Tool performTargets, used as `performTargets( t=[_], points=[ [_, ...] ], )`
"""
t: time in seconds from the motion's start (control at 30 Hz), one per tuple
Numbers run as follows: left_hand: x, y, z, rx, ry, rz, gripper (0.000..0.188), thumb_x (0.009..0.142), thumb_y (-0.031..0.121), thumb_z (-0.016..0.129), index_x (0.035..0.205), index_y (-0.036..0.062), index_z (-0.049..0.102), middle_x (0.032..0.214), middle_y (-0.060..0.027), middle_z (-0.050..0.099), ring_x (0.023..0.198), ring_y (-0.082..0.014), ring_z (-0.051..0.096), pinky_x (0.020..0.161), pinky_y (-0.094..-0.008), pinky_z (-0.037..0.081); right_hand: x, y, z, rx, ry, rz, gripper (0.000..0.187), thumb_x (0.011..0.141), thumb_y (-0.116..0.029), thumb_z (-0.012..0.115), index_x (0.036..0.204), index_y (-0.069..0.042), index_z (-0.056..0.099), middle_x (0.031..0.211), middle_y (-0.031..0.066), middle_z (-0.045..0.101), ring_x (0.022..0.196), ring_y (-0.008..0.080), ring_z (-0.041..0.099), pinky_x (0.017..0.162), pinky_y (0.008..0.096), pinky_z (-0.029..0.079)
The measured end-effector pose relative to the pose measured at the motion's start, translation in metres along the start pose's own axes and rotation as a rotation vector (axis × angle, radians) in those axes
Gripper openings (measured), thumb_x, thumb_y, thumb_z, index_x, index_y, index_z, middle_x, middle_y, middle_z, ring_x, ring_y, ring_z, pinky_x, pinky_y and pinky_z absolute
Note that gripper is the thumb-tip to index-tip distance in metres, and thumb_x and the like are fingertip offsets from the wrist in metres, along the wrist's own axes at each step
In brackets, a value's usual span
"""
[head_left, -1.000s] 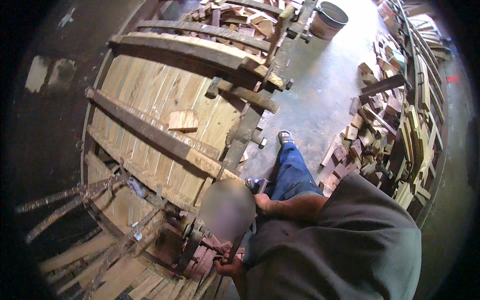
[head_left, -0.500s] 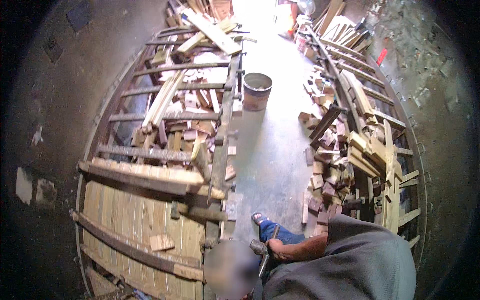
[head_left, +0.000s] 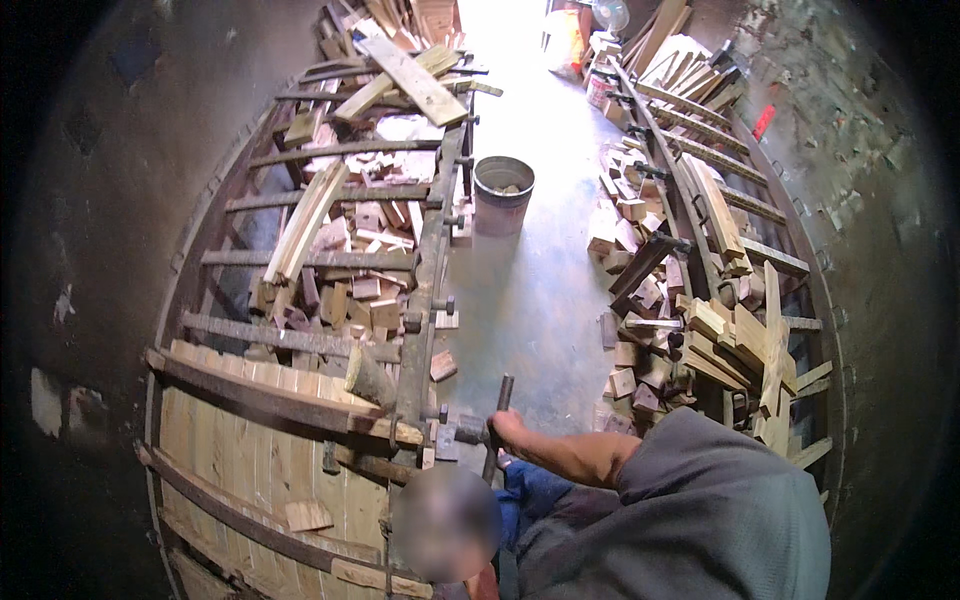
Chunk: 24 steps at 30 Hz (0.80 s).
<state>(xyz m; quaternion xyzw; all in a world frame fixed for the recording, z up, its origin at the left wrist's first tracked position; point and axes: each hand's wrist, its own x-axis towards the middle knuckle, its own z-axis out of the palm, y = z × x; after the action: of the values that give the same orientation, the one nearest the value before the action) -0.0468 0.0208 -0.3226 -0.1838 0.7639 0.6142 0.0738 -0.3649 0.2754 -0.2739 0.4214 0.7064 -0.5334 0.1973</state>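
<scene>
My right hand (head_left: 508, 430) closes around the upright bar of a dark metal crank-like tool (head_left: 491, 463) with a blocky head. That head lies against or close to the side rail (head_left: 410, 400) of the left rack; contact is unclear. On this rack, light wooden boards (head_left: 260, 430) lie side by side under dark crossbars (head_left: 250, 510). A small wood block (head_left: 307, 516) rests on the boards. A blurred patch covers the space left of my blue trouser leg (head_left: 535, 490). Below it shows a bit of skin, possibly my left hand (head_left: 484, 582), whose fingers are hidden.
Loose wood offcuts (head_left: 375, 235) fill the left rack's far part, with planks (head_left: 412, 80) across it. A bucket (head_left: 503, 195) stands in the aisle. Another metal rack (head_left: 690, 215) runs along the right, with offcuts (head_left: 640, 375) heaped beside it. Bolt ends (head_left: 445, 304) stick into the aisle.
My right hand has moved up and left with the crank-like tool, toward the left rack's rail. The view has shifted slightly, and my sandalled foot is now mostly hidden behind the arm.
</scene>
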Motion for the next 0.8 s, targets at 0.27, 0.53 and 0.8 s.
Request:
performTargets(
  t=[0.27,0.53,0.8],
  points=[
    [0.068,0.057,0.055,-0.171,-0.115,-0.563,0.055,0.088,0.019,0.07,0.131,-0.0078,0.049,0.108,-0.0199,0.063,0.086,-0.0294,0.066,0.079,-0.0408,0.055,0.049,-0.015,-0.011,0.341,0.02,-0.018,0.012,0.079,-0.009,0.059,0.074,0.002,0.061,0.066,0.0161,0.06,0.058,0.0331,0.063,0.052,0.047,0.051],
    [0.082,0.033,0.074,-0.449,-0.042,-0.787,0.069,0.088,0.012,0.073,0.144,-0.0085,0.039,0.1,-0.014,0.067,0.075,-0.0197,0.066,0.066,-0.032,0.057,0.018,-0.041,-0.009,0.315,-0.043,-0.021,0.015,0.079,-0.001,0.061,0.092,0.0,0.054,0.076,0.0109,0.057,0.064,0.029,0.061,0.058,0.0458,0.055],
    [0.114,0.026,0.095,-0.625,0.22,-1.051,0.051,0.093,0.022,0.068,0.138,0.0066,0.049,0.128,-0.0112,0.055,0.106,-0.0259,0.06,0.086,-0.0407,0.056,0.03,-0.039,-0.021,0.546,-0.239,0.175,0.008,0.081,0.003,0.056,0.081,-0.003,0.052,0.077,0.0034,0.046,0.074,0.0212,0.05,0.069,0.0299,0.043]
  ],
)
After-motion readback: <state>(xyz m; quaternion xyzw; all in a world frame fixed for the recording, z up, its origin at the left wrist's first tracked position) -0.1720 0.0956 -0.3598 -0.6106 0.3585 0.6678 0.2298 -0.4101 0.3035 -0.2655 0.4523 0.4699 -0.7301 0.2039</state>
